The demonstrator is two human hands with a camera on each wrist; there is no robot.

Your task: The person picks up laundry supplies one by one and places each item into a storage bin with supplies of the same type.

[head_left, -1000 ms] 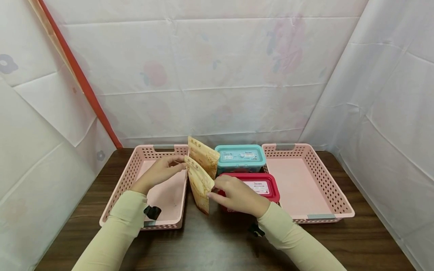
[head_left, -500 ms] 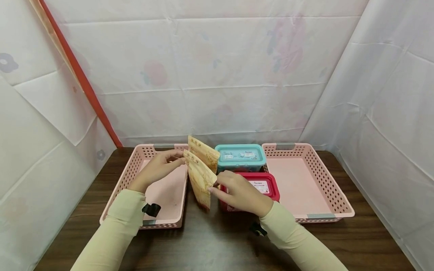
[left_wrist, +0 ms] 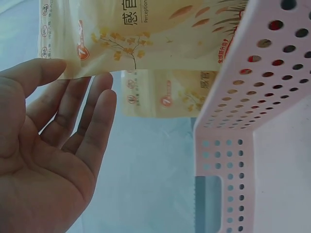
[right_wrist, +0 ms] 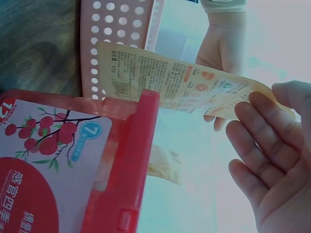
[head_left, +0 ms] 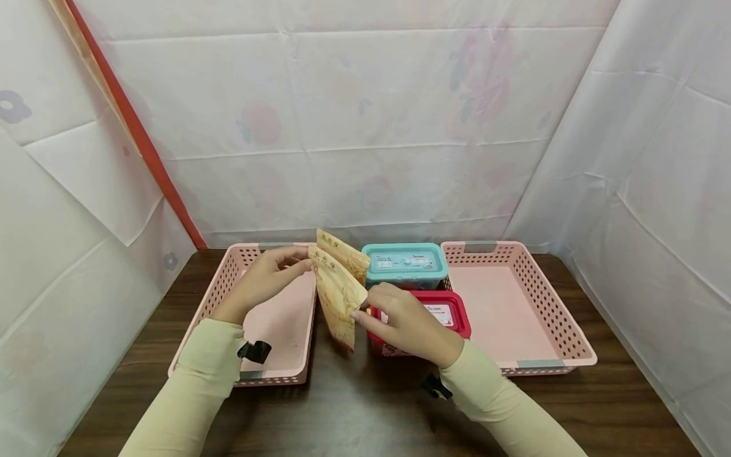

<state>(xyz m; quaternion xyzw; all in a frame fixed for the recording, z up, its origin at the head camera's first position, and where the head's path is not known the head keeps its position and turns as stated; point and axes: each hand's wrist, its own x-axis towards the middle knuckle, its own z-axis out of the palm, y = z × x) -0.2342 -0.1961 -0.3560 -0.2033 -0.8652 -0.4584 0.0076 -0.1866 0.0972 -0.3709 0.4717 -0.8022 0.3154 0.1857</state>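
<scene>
A pale yellow packaged pouch (head_left: 337,295) hangs upright in the gap between the left basket and the red box. My left hand (head_left: 263,282) pinches its upper left corner between thumb and fingers. At the upper right corner, my right hand (head_left: 410,324) pinches it the same way. Printed text and a leaf-and-twig design show on the pouch (left_wrist: 160,36) in the left wrist view. Behind it stands a second, similar pouch (head_left: 345,252), partly hidden. The red lidded box (head_left: 457,320) is just behind and below my right hand, its left part covered.
A pink perforated basket (head_left: 197,330) lies on the left, under my left forearm. Another pink basket (head_left: 551,298) stands on the right. A teal lidded box (head_left: 407,259) sits behind the red one. White cloth (head_left: 354,127) encloses the wooden table (head_left: 354,412).
Both hands have lifted the front pouch a little upward and away, so its lower edge sits higher. The rear pouch, the boxes and the baskets have stayed put.
</scene>
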